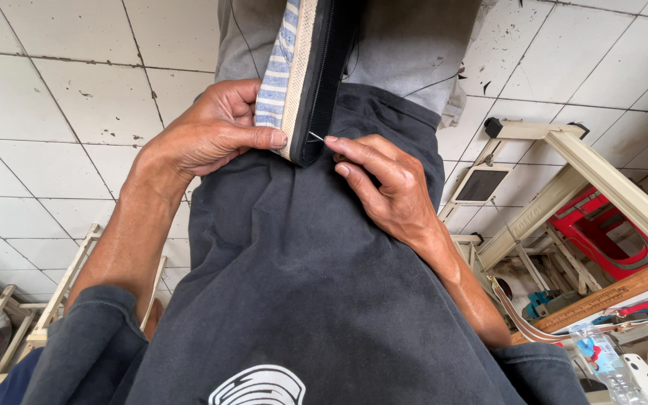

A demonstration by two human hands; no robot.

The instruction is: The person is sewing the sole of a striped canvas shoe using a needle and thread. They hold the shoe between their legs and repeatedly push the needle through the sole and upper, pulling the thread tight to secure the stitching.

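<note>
Left hand (208,135) clamps the shoe (305,67), steadying its sole edge. Right hand (384,184) pinches the needle (316,136) at the seam.

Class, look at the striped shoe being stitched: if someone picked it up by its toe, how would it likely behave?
The striped shoe probably feels light: thin fabric upper, slim sole. Its sole edge looks fairly stiff, held straight by the left hand. The needle at the right hand could slip out.
</note>
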